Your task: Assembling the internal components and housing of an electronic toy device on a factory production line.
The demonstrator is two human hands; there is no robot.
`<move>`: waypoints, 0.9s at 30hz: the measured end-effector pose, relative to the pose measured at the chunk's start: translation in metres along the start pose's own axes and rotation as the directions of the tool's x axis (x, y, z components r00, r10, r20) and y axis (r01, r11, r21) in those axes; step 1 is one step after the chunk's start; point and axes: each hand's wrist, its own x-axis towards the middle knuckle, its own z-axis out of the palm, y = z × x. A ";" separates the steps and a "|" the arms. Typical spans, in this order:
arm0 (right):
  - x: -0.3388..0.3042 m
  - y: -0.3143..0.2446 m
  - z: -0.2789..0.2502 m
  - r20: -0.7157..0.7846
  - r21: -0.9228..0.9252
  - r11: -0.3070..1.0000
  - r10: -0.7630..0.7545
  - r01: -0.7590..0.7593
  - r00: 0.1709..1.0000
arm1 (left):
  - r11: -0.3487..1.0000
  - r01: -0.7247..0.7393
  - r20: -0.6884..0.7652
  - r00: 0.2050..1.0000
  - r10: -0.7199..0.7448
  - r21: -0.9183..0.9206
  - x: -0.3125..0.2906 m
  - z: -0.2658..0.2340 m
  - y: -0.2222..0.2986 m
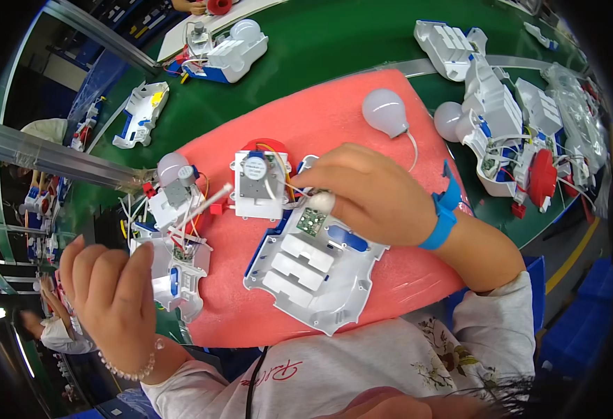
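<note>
My right hand, with a blue band at the wrist and a white cover on the thumb tip, pinches a thin wire. It is over the top of an open white and blue plastic housing half. A small green circuit board sits in that housing below the fingertips. Just left of them lies a white box-shaped motor unit with a round label and colored wires. My left hand is raised at the left, fingers loosely bent and apart, with nothing visible in them. Beyond it stands another wired housing assembly.
A pink foam mat covers the green worktable. A loose white bulb-shaped part with a cable lies on it. More housings, a red part and clear plastic bags crowd the right. A metal post crosses the left.
</note>
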 end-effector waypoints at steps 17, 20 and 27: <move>-0.008 0.015 -0.010 0.455 0.419 0.880 0.009 -0.223 0.891 | 0.971 -0.205 -0.258 0.951 0.168 -0.122 0.031 0.030 0.038; -0.005 0.022 -0.016 0.506 0.370 0.892 0.043 -0.262 0.861 | 0.970 -0.226 -0.284 0.939 0.193 -0.090 0.039 0.037 0.040; -0.009 0.026 0.006 0.406 0.141 0.976 0.096 -0.166 0.909 | 0.921 -0.126 -0.259 0.965 0.029 -0.368 0.042 0.065 0.055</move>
